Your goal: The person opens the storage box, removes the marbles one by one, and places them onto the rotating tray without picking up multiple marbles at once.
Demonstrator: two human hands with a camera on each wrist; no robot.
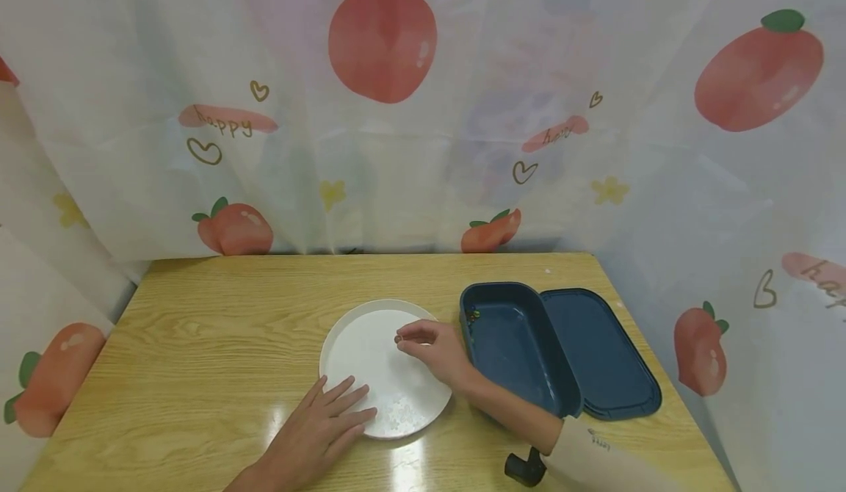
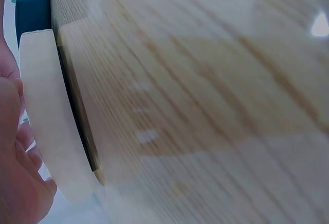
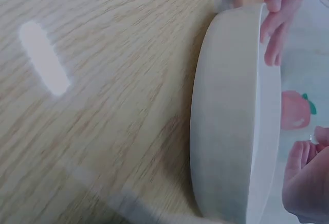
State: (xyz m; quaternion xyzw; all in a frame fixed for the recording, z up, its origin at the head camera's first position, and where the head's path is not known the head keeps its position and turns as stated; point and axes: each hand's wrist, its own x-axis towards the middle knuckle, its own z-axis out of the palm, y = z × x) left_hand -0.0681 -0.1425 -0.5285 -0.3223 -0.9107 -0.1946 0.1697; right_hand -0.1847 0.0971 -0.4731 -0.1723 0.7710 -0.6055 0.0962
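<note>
A round white tray (image 1: 360, 345) with a raised rim lies on the wooden table. My left hand (image 1: 320, 429) rests over its near left rim, fingers spread and straight. Above the tray's right half, my right hand (image 1: 439, 349) pinches a small brownish bead-like thing (image 1: 399, 338) between thumb and fingertips; its exact kind cannot be told. Several small clear pieces (image 1: 396, 413) lie near the tray's front. In the right wrist view the tray's side wall (image 3: 226, 116) stands between the table and my right hand (image 3: 308, 183).
Right of the tray stands a deep dark blue box (image 1: 515, 352), with several tiny coloured pieces (image 1: 473, 317) in its far left corner. Its dark blue lid (image 1: 601, 352) lies against its right side. A black piece (image 1: 525, 468) shows below the right sleeve. A fruit-print curtain (image 1: 410, 147) hangs behind the table.
</note>
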